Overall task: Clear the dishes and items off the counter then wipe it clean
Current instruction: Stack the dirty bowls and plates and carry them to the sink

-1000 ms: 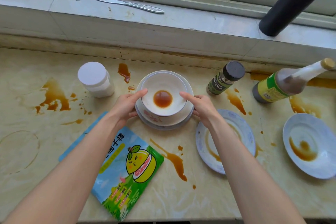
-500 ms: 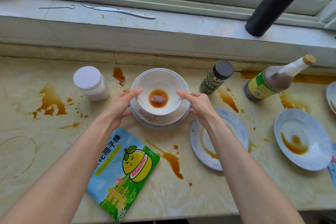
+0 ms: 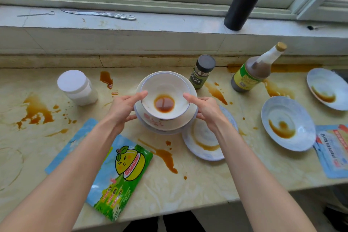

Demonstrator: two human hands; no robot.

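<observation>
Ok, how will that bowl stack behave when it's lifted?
The bowl stack looks like glazed ceramic, so probably stiff, breakable and heavy. The brown sauce pooled in the top bowl would likely slosh if tilted. Its bowls may slide, though left hand and right hand hold opposite sides.

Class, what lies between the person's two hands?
A stack of white ceramic bowls, brown sauce pooled in the top one, seen in the head view.

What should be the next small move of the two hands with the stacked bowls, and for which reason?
Probably lift the stack of bowls straight up and keep it level. The left hand and the right hand grip it on opposite sides, and brown sauce pools in the top bowl, so a tilt would likely spill more onto the counter.
</observation>
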